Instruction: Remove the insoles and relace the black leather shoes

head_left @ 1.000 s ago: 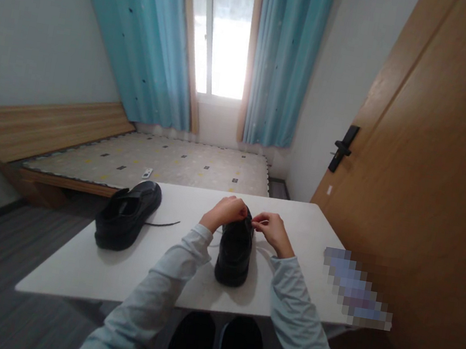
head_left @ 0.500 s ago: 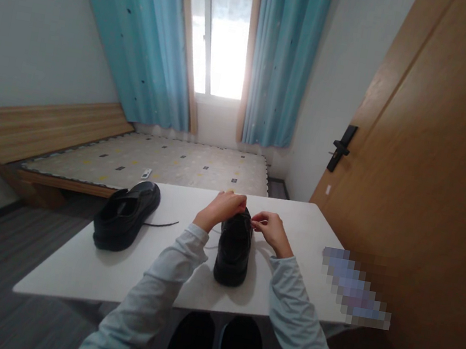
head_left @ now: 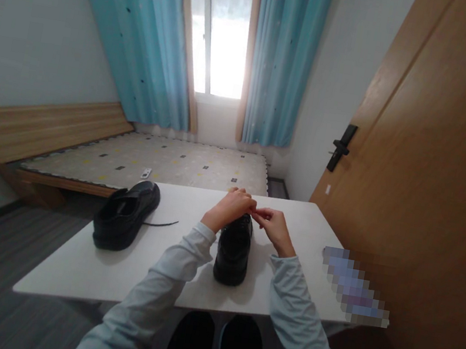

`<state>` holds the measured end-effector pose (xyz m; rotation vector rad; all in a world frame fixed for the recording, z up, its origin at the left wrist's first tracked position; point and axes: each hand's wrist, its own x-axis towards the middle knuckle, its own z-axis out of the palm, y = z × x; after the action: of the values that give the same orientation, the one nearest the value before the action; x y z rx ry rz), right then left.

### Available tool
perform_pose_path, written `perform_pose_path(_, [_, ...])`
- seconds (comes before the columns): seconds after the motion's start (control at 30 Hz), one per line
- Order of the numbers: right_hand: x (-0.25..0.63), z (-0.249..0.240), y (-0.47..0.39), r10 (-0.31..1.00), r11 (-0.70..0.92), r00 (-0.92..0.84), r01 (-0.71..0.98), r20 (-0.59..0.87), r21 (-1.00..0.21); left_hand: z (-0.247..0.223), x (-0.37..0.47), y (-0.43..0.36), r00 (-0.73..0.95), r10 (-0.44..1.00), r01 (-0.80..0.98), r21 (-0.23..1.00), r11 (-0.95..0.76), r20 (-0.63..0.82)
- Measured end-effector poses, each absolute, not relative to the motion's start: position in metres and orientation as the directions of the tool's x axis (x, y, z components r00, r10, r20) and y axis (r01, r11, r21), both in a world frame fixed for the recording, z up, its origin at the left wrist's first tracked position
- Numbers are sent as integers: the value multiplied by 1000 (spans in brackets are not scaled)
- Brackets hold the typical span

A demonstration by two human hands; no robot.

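A black lace-up shoe point(head_left: 232, 258) stands upright on the white table point(head_left: 77, 273), its heel toward me. My left hand point(head_left: 234, 206) is over the front of the shoe and hides its toe, the fingers bent and closed. At the shoe's upper right side, the fingertips of my right hand point(head_left: 273, 227) are pinched together and meet those of my left. Whatever thin thing the fingers hold is too small to make out. Some lacing shows just below the fingertips. To the left lies a second black shoe point(head_left: 125, 219), and a loose dark lace point(head_left: 162, 224) trails from it.
A blurred-out flat item point(head_left: 352, 287) lies at the table's right edge. Beyond the table is a bed point(head_left: 164, 157) with a small white remote-like object point(head_left: 146, 173). A wooden door point(head_left: 430, 172) stands close on the right.
My left hand has moved right across the shoe, and its fingertips now meet my right hand's. The right hand has shifted only slightly. Both shoes stay in place.
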<state>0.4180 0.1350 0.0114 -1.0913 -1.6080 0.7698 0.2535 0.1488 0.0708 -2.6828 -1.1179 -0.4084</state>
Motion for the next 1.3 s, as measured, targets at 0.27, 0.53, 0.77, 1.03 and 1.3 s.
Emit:
perform_pose_path(0.27, [414, 15, 131, 944, 323, -42, 319, 327, -891, 68, 250, 151, 664, 637, 675, 53, -736, 391])
perform_pose_path(0.53, [420, 16, 133, 910, 407, -108, 427, 401, -808, 69, 246, 146, 674, 654, 638, 175, -750, 344])
perform_pose_path(0.77, [417, 13, 131, 955, 290, -32, 304, 295, -907, 74, 238, 140, 660, 688, 713, 37, -700, 303])
perform_pose_path(1.03, [418, 10, 128, 992, 92, -93, 124, 81, -988, 71, 231, 135, 590, 766, 787, 28, -616, 255])
perform_pose_path(1.3, [418, 8, 130, 998, 42, -47, 31, 41, -999, 58, 232, 146, 524, 827, 810, 181, -558, 205])
